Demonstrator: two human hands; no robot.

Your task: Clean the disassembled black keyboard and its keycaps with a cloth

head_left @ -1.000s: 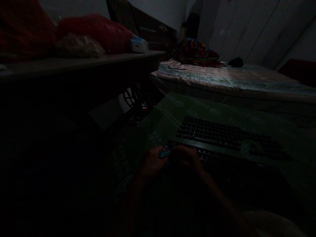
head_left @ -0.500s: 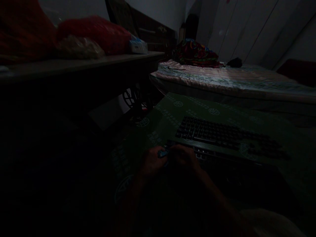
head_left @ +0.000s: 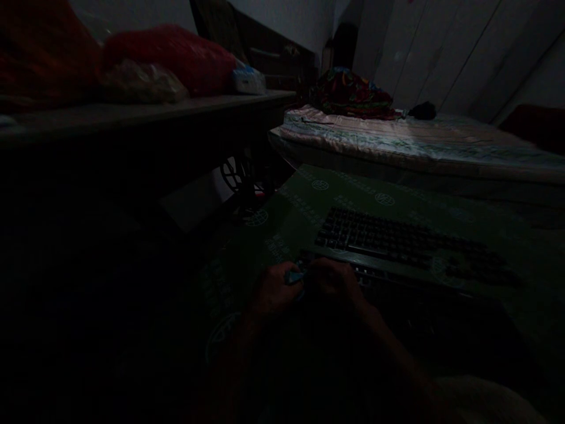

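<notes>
Barely anything is shifting since the frame 0.5 s ago: the 2 hands are staying joined at the same spot, and only the head view is nudging a little.

Seen from the head camera, the left hand (head_left: pixel 276 290) is pinching a small blue piece (head_left: pixel 293 275) between thumb and fingertips. The right hand (head_left: pixel 335 282) is curling in against that piece from the other side, but the room is too dark to tell whether its fingers are closing on it or only touching. The piece is sitting between the 2 hands, just at the near left corner of the black keyboard (head_left: pixel 397 238), which is lying on a green printed mat (head_left: pixel 309 197). Beyond the mat a bed (head_left: pixel 419 141) is carrying a bundle of coloured cloth (head_left: pixel 353 94), and a red bag (head_left: pixel 176 53) is resting on a shelf (head_left: pixel 154 109) to the left.

Judging by this, the handling of the blue piece is looking to be in mid-course: it is being held, not set down, and nothing on the keyboard is showing as finished.
</notes>
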